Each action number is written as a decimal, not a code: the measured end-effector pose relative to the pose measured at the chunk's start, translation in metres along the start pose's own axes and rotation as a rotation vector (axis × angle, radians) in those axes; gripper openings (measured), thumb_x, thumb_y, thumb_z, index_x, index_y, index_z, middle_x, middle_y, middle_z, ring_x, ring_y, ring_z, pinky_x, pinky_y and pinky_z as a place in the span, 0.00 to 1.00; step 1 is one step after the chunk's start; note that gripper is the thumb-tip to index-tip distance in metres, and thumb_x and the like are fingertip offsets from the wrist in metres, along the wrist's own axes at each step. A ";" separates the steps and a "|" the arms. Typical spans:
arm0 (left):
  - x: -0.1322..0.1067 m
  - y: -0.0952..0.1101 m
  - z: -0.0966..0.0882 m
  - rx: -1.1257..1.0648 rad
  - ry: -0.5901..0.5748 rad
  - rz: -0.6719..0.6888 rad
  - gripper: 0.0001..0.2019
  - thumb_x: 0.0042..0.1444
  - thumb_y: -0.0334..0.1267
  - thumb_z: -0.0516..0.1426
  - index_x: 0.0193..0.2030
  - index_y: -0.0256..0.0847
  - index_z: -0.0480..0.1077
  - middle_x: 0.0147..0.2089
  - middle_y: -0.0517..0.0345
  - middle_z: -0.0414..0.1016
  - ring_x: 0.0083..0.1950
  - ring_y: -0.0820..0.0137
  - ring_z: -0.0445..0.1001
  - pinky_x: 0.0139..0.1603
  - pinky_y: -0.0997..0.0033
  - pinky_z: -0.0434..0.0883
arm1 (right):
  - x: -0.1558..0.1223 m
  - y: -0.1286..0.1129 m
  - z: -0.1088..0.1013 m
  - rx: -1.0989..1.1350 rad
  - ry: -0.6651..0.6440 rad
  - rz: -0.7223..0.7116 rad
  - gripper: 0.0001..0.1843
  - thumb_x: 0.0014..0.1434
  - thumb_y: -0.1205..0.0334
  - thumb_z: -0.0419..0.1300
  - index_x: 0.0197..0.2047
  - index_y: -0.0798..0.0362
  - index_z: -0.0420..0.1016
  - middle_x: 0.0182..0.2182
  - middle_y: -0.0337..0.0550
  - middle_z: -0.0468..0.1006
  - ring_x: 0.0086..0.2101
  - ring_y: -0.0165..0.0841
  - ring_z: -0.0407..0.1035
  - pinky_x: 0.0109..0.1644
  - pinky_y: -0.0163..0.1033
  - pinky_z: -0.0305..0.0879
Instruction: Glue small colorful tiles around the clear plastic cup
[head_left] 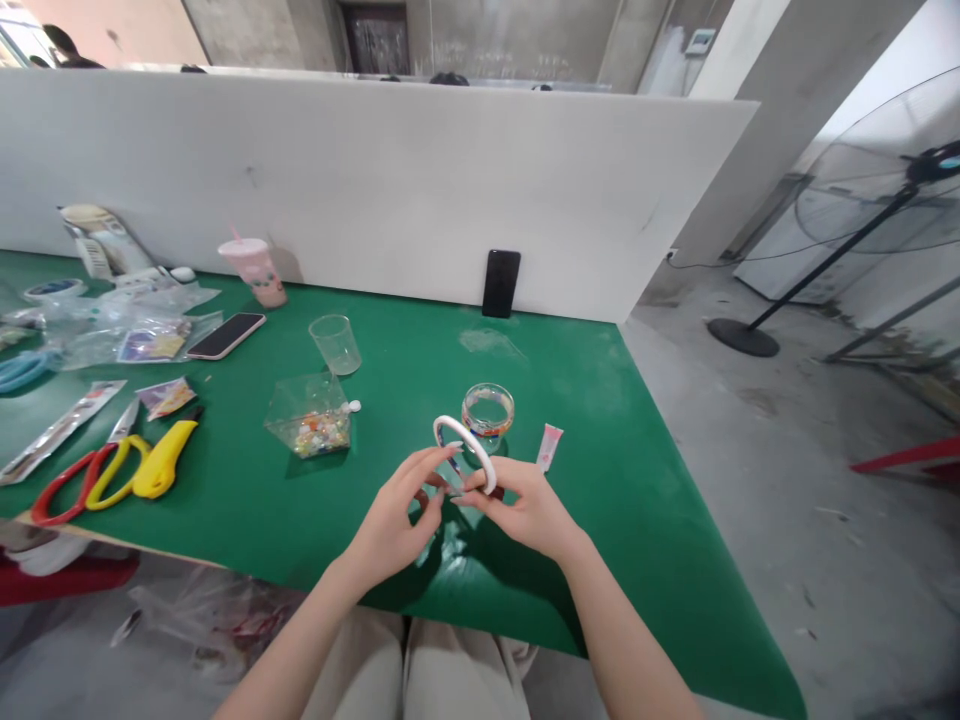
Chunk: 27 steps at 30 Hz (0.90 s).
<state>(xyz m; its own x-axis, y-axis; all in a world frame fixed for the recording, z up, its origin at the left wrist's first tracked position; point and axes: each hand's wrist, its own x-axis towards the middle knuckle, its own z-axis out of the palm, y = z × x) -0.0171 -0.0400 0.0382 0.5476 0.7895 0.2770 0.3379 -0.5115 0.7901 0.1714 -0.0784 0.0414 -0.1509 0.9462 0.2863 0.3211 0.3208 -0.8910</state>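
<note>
Over the front of the green table I hold up a thin white ring (454,430), which looks like a narrow roll of tape with coloured marks inside. My right hand (517,505) pinches its lower right side between thumb and fingers. My left hand (401,510) is at the ring's lower left, with fingertips curled in against it; what exactly they pinch is too small to make out. Just behind the ring stands a clear round dish (488,410) with coloured bits around its side. Right of it lies a small pink-and-white tube (550,446).
Left of my hands stand a clear box of colourful beads (319,430) and a clear cup (337,345). Farther left are scissors (94,465), a yellow cutter (165,460), a phone (226,336) and a pink tumbler (255,272). A black phone (501,284) leans on the white partition (375,180).
</note>
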 end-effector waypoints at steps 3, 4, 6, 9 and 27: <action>0.005 0.006 -0.004 -0.183 0.026 -0.070 0.18 0.59 0.37 0.50 0.55 0.40 0.66 0.55 0.45 0.70 0.37 0.69 0.75 0.38 0.68 0.75 | -0.001 0.005 0.005 -0.204 -0.044 -0.134 0.08 0.60 0.60 0.58 0.37 0.53 0.77 0.25 0.39 0.72 0.24 0.27 0.64 0.30 0.32 0.59; 0.006 0.009 -0.004 -0.248 0.029 -0.087 0.18 0.60 0.40 0.50 0.55 0.39 0.67 0.54 0.44 0.71 0.36 0.69 0.75 0.37 0.68 0.75 | -0.002 0.006 0.006 -0.267 -0.051 -0.178 0.08 0.61 0.61 0.56 0.38 0.53 0.76 0.24 0.39 0.71 0.24 0.27 0.63 0.29 0.32 0.58; 0.009 0.014 -0.004 -0.350 0.037 -0.114 0.20 0.60 0.45 0.51 0.55 0.38 0.68 0.52 0.44 0.73 0.31 0.71 0.73 0.31 0.70 0.74 | -0.002 0.008 0.010 -0.394 -0.042 -0.261 0.09 0.61 0.63 0.53 0.36 0.54 0.75 0.23 0.40 0.70 0.24 0.28 0.63 0.28 0.33 0.55; 0.016 0.021 -0.003 -0.452 0.052 -0.204 0.21 0.55 0.50 0.55 0.48 0.37 0.72 0.43 0.48 0.77 0.25 0.75 0.69 0.24 0.75 0.70 | -0.003 0.013 0.014 -0.584 -0.007 -0.343 0.12 0.63 0.64 0.51 0.31 0.55 0.72 0.22 0.42 0.71 0.23 0.29 0.63 0.26 0.35 0.52; 0.008 0.025 -0.012 -0.290 -0.445 -0.096 0.07 0.57 0.38 0.57 0.36 0.39 0.76 0.32 0.57 0.76 0.30 0.75 0.70 0.32 0.78 0.69 | -0.001 -0.004 0.000 0.252 0.073 -0.035 0.23 0.54 0.41 0.60 0.44 0.49 0.77 0.30 0.39 0.67 0.26 0.27 0.59 0.30 0.35 0.61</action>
<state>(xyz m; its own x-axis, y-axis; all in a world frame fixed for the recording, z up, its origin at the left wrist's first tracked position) -0.0134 -0.0419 0.0664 0.8173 0.5761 -0.0122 0.2115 -0.2802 0.9364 0.1705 -0.0802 0.0445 -0.0867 0.9380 0.3355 0.0724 0.3418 -0.9370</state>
